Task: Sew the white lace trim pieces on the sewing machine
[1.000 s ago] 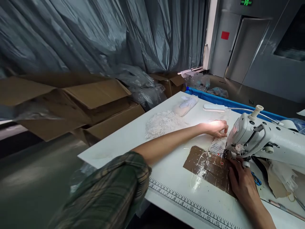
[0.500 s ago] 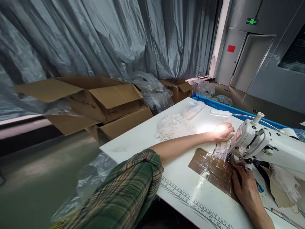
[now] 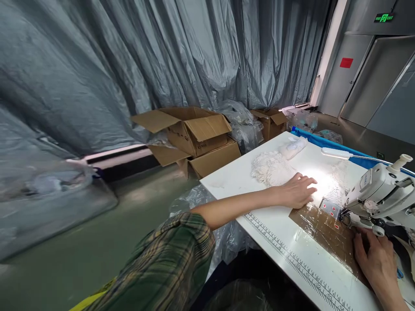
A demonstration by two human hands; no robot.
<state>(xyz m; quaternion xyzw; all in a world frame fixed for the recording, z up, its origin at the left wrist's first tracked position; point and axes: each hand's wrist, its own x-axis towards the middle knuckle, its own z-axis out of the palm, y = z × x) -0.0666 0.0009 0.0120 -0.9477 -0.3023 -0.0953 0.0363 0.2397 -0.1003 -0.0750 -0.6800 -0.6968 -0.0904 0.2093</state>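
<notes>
My left hand [image 3: 298, 191] is open above the white table, palm down with fingers apart. It is between a pile of white lace [image 3: 270, 168] and the sewing machine [image 3: 378, 190]. More white lace [image 3: 337, 190] lies under the lamp glare, leading towards the needle area. A brown, tape-covered sheet [image 3: 324, 231] covers the tabletop before the machine. Close to the presser foot, my right hand [image 3: 376, 252] rests on the sheet's right end with thumb and forefinger bent together. The machine partly hides its fingertips, and I cannot make out what they hold.
A rolled white bundle [image 3: 293, 147] lies behind the lace pile. A lamp with a white head [image 3: 337, 153] reaches over the table. A printed ruler [image 3: 292, 259] runs along the front edge. Open cardboard boxes [image 3: 207, 129] and plastic bags [image 3: 243, 125] stand beyond the table.
The view has swung left. My left hand has drawn back from the lace beside the needle, towards the lace pile, with its fingers spread. My right hand stays by the presser foot.
</notes>
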